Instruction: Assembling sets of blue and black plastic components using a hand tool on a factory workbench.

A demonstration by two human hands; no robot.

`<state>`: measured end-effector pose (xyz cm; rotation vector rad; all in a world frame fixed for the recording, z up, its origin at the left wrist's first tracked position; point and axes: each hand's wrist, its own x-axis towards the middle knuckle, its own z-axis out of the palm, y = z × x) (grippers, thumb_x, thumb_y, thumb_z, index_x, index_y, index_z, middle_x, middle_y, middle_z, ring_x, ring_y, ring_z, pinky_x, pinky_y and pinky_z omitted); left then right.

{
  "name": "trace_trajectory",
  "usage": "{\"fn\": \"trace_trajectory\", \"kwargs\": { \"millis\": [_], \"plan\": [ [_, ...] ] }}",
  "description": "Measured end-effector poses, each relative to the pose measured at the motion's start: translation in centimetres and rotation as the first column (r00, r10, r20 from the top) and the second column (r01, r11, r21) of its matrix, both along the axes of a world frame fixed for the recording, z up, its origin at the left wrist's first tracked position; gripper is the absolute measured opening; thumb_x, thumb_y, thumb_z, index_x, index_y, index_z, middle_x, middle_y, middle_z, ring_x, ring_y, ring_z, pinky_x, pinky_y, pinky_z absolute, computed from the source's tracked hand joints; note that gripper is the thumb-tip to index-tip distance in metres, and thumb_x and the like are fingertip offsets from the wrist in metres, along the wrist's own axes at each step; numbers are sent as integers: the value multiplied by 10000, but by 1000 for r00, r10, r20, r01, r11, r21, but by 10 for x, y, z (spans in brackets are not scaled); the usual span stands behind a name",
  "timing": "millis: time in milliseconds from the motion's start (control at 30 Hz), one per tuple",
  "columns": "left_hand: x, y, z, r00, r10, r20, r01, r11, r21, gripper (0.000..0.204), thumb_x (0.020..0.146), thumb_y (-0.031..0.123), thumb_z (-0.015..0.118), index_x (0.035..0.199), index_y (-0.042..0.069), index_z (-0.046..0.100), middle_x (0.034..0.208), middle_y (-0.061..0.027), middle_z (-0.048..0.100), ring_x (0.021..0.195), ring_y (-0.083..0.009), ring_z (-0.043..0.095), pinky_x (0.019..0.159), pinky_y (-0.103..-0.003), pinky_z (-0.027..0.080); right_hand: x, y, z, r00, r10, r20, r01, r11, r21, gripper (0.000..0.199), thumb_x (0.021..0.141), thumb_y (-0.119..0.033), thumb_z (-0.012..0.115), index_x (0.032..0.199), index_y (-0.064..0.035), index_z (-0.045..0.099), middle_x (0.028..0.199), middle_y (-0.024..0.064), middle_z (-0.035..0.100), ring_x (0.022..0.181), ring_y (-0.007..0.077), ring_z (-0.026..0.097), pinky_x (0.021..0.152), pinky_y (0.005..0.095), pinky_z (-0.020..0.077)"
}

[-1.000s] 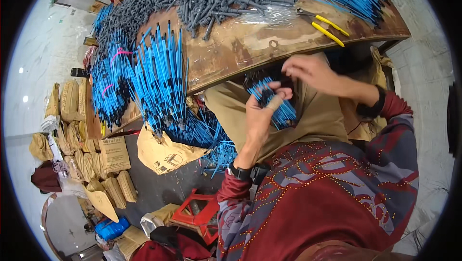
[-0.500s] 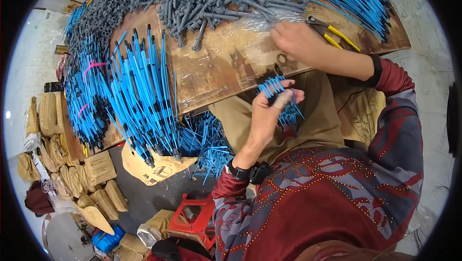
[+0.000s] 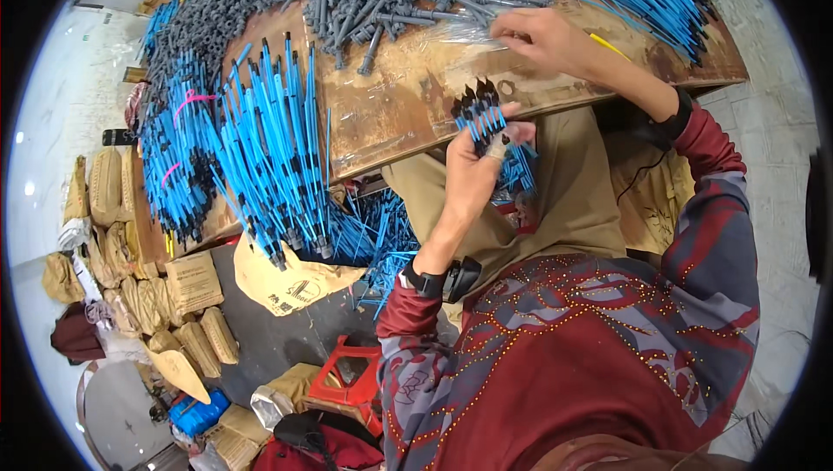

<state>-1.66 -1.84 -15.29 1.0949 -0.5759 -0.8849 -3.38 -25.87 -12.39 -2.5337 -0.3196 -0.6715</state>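
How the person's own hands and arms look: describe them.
The left sleeve and right sleeve are dark red at the cuffs, patterned grey and red above. The left wristband is black, with a bulkier black piece beside it; the right wristband is black. The left hand and right hand are gloveless; a pale wrap seems to circle the left thumb.

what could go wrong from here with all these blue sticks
The small bunch of blue sticks in the left hand could slip or fan out, since only that hand is seen holding it.
The big pile of blue sticks overhangs the edge of the table, so a knock might send some down.
The right forearm partly covers a yellow handle and might snag it.
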Motion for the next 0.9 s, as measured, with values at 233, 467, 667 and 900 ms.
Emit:
{"fn": "trace_trajectory", "kwargs": {
  "millis": [233, 467, 667, 900],
  "plan": [
    [-8, -1, 8, 988, 12, 151, -9, 1000, -22, 369, 950, 44, 549, 1315, 11, 509, 1053, -146, 678, 937, -176, 652, 839, -295, 517, -32, 19, 34, 994, -110, 13, 110, 994, -7, 139, 885, -73, 590, 1016, -28, 600, 891, 116, 597, 755, 249, 587, 689, 329, 479],
    [-13, -6, 7, 996, 85, 9, -84, 994, -72, 326, 933, 14, 566, 1259, 9, 569, 1057, -82, 679, 969, -137, 623, 847, -261, 492, -68, 67, 50, 989, -52, 140, 36, 993, 114, 245, 838, 5, 623, 1082, -20, 609, 907, 93, 593, 730, 203, 595, 654, 288, 495],
    [-19, -13, -6, 939, 254, 230, -227, 964, -140, 284, 924, 25, 589, 1207, 12, 608, 1036, -52, 680, 930, -101, 617, 833, -240, 485, -71, 91, 43, 986, -47, 162, 10, 975, 220, 252, 801, 48, 638, 1050, 14, 613, 902, 80, 587, 705, 164, 601, 626, 262, 505],
    [-14, -8, -16, 974, 170, 150, -170, 985, -10, 283, 925, 23, 584, 1207, 14, 609, 1053, -65, 684, 948, -96, 612, 844, -243, 479, -68, 93, 32, 974, -65, 217, 26, 983, 180, 233, 803, 16, 669, 1030, 16, 616, 888, 78, 589, 690, 130, 578, 613, 242, 480]
  ]
}}
